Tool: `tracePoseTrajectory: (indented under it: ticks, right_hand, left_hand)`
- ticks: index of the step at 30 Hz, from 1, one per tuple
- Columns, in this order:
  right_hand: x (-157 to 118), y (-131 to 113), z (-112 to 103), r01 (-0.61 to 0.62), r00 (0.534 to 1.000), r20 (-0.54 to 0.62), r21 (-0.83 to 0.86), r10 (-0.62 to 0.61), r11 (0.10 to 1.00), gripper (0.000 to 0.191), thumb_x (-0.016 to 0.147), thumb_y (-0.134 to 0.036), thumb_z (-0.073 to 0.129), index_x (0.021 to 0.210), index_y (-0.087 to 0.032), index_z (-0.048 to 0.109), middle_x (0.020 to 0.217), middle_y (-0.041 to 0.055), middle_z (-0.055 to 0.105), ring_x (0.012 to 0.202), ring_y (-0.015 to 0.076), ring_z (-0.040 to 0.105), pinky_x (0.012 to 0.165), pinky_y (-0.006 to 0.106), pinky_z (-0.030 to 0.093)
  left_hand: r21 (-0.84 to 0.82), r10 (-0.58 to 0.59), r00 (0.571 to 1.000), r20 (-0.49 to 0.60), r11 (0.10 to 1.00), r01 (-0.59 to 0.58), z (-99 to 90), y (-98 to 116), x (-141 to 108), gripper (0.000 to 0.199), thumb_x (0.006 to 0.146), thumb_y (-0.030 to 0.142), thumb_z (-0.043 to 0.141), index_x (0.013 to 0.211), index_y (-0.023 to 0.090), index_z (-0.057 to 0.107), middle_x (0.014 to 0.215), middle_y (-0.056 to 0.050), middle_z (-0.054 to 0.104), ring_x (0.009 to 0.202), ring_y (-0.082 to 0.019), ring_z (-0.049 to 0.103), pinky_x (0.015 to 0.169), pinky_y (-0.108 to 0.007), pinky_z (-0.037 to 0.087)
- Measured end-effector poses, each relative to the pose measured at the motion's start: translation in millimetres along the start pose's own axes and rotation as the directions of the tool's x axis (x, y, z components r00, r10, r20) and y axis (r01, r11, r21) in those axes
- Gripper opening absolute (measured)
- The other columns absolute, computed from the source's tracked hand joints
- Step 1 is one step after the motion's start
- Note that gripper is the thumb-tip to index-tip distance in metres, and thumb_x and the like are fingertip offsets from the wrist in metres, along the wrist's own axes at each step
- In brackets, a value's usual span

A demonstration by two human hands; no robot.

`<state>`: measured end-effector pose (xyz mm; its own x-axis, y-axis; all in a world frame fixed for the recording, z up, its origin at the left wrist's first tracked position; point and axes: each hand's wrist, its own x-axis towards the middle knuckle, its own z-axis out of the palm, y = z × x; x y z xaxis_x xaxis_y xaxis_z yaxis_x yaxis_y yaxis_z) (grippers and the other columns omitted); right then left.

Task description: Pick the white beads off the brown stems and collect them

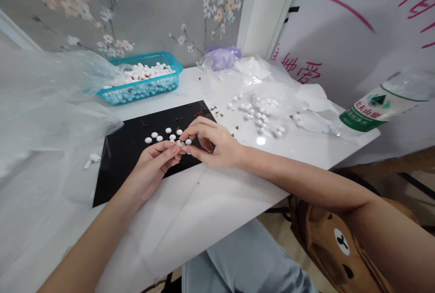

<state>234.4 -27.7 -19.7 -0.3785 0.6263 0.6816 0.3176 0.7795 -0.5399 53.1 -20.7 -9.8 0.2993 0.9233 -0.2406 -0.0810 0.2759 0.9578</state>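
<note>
Over the black mat [118,166], my left hand [154,163] pinches a small white ball [180,144] between thumb and fingertips. My right hand [217,141] meets it there, its thumb and index fingertip closed on the same ball. A tiny dark bit shows at the fingertips, too small to make out. Several loose white balls [159,138] lie on the mat just beyond my fingers. Small brown star-shaped pieces [200,113] are scattered at the mat's far right corner, partly behind my right hand.
A blue basket [139,95] full of white balls and brown pieces stands at the back. More balls [260,116] lie right beside clear plastic bags [282,80]. A large bottle [370,109] stands far right, white earbuds [92,160] left, near plastic sheeting [44,116]. Below hangs a brown bag [326,234].
</note>
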Motion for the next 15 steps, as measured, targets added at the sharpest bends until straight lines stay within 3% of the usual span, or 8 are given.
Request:
tracePoseTrajectory:
  ticks: [4, 10, 15]
  right_hand:
    - [0.2, 2.0, -0.2, 0.002, 1.000, 0.022, -0.013, -0.002, 1.000, 0.020, 0.088, -0.032, 0.050, 0.101, -0.017, 0.051, 0.093, 0.0042, 0.052, 0.053, 0.0044, 0.040, 0.047, 0.020, 0.041]
    - [1.6, 4.4, 2.0, -0.006, 1.000, 0.019, 0.009, 0.005, 1.000, 0.017, 0.088, -0.032, 0.052, 0.097, -0.018, 0.053, 0.093, 0.0049, 0.054, 0.067, 0.0088, 0.049, 0.050, 0.020, 0.042]
    - [2.4, 4.0, 1.8, -0.027, 0.999, 0.033, 0.042, 0.026, 0.999, 0.017, 0.087, -0.030, 0.053, 0.099, -0.017, 0.053, 0.092, 0.0035, 0.051, 0.057, 0.0053, 0.044, 0.047, 0.019, 0.042]
  left_hand:
    - [-0.002, 0.003, 1.000, 0.026, 1.000, -0.003, -1.1, -0.2, 0.0, 0.022, 0.055, 0.035, 0.080, 0.061, 0.018, 0.068, 0.059, 0.002, 0.063, 0.053, -0.005, 0.051, 0.054, -0.015, 0.045]
    - [0.007, 0.012, 1.000, 0.013, 1.000, -0.012, -0.5, 0.2, 0.5, 0.026, 0.051, 0.038, 0.081, 0.059, 0.017, 0.068, 0.059, 0.000, 0.063, 0.052, -0.006, 0.051, 0.052, -0.016, 0.046]
    - [0.009, 0.022, 1.000, 0.017, 1.000, -0.023, -0.6, -1.2, 0.7, 0.025, 0.053, 0.037, 0.081, 0.061, 0.018, 0.068, 0.060, 0.001, 0.064, 0.053, -0.006, 0.052, 0.053, -0.017, 0.045]
